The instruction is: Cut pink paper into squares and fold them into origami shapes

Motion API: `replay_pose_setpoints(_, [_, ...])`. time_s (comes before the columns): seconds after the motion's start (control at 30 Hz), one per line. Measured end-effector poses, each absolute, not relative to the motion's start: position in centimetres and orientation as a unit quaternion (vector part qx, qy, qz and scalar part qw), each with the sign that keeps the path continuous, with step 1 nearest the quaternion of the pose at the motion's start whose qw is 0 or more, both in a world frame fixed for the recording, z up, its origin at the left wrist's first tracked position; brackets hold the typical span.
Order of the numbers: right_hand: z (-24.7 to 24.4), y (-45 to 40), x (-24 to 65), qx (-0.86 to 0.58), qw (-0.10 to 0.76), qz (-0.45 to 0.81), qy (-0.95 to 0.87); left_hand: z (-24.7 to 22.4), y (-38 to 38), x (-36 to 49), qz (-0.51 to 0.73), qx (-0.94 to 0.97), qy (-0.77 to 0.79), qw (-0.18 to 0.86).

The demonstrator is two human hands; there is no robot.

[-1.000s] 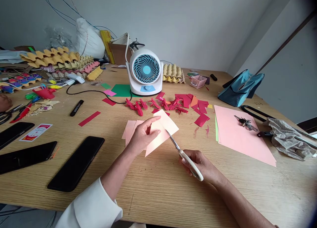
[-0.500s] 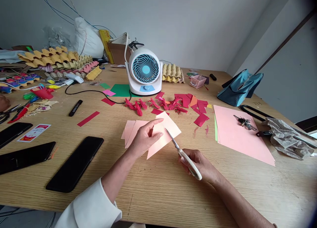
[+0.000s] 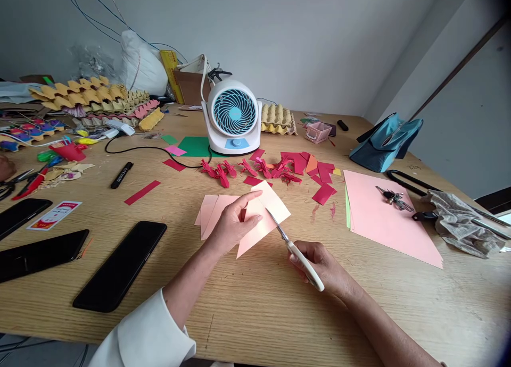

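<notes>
My left hand (image 3: 235, 220) pinches a pale pink sheet of paper (image 3: 275, 203) between thumb and fingers, holding it above the table. White-handled scissors (image 3: 305, 265) are gripped in my right hand (image 3: 323, 268), their blades across the sheet from its right edge. The blades look nearly closed; how far they have cut cannot be made out. Beneath and left of my left hand lie more pink paper pieces (image 3: 211, 210). Beyond the sheet, several cut and twisted red paper pieces (image 3: 263, 167) lie in a row.
A white fan (image 3: 235, 114) stands behind the red paper. Phones, one a black phone (image 3: 122, 266), lie at left near a marker (image 3: 122, 175). On the right are large pink sheets (image 3: 383, 218) with keys (image 3: 395, 198) on top, and a blue bag (image 3: 385, 143). Another person's hand (image 3: 6, 167) shows at far left.
Almost nothing differs. The view has shifted very slightly, while both hands, the pink sheet and the scissors keep the same arrangement.
</notes>
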State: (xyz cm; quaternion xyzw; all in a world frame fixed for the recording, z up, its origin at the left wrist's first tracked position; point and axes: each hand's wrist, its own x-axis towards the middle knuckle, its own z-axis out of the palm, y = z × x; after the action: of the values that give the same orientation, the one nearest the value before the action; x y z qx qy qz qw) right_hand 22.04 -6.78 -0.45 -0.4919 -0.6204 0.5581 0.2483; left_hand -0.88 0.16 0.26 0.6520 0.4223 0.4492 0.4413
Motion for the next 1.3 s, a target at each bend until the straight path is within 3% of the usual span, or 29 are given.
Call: replay_pose_setpoints(1.3, [-0.49, -6.78, 21.88, -0.494, 0.252, 0.547, -0.627, 0.84, -0.67, -0.29, 0.428, 0.633, 0.409, 0.500])
